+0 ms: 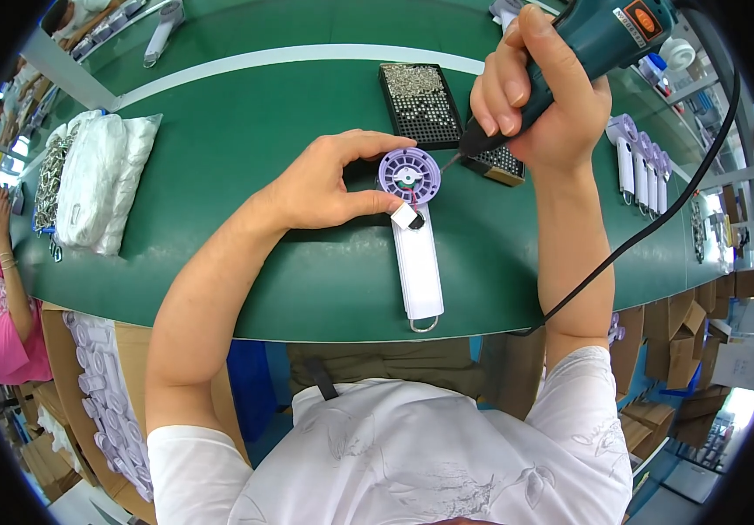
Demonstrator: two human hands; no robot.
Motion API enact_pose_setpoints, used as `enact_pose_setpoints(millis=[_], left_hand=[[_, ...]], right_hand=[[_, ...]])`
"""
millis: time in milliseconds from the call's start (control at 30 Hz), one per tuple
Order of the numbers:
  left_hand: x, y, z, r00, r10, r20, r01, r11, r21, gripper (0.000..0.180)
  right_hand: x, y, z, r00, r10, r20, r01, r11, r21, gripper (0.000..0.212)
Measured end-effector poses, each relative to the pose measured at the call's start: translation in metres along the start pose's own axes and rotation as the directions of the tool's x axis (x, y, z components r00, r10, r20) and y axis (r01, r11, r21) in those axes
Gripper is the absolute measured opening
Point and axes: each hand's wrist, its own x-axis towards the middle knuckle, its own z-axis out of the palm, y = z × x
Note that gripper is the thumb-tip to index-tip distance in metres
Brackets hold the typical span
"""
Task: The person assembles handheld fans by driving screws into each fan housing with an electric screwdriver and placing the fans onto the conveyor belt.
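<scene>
Item, at centre: one handheld device [419, 262], lying lengthwise on the green surface [517, 271], its round head away from the person. The left hand [333, 184] grips this head between thumb and fingers. The right hand [552, 101] is wrapped round an electric screwdriver [600, 44], its tip close to the head's right rim (contact cannot be told).

Surrounding stock: a black tray [422, 131] of small metal pieces, just beyond the head; a second tray [501, 164], partly beneath the screwdriver's nose; a plastic bag [101, 188] at left with metal chains [49, 184] beside it; a row of similar devices [643, 166] at right. A black cable [657, 226] crosses in front of the right forearm, between it and that row.

Materials: lilac plastic head, round and ribbed, with wires showing inside; smooth, long white handle; wire loop [425, 325] at its end; a small white square piece [404, 215] near the left thumb; crinkled, translucent bag; teal screwdriver body, black nose.

Edges: the loop lies just inside the surface's near edge; a green stretch separates bag from left forearm, another handle from right forearm.
</scene>
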Motion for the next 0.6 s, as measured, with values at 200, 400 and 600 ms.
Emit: enact_pose_setpoints(millis=[200, 400, 600], left_hand=[[0.001, 0.001, 0.001, 1.0, -0.009, 0.008, 0.009, 1.0, -0.01, 0.064], [0.001, 0.003, 0.001, 1.0, -0.026, 0.01, 0.027, 0.999, -0.019, 0.064], [0.0, 0.003, 0.001, 1.0, -0.021, 0.014, 0.021, 0.999, -0.027, 0.063]], right_hand=[[0.004, 0.01, -0.017, 0.959, -0.096, 0.266, 0.124, 0.988, -0.09, 0.022], [0.004, 0.015, -0.014, 0.96, -0.09, 0.264, 0.121, 0.987, -0.103, 0.021], [-0.001, 0.019, -0.012, 0.977, -0.025, 0.211, 0.058, 0.987, -0.15, 0.022]])
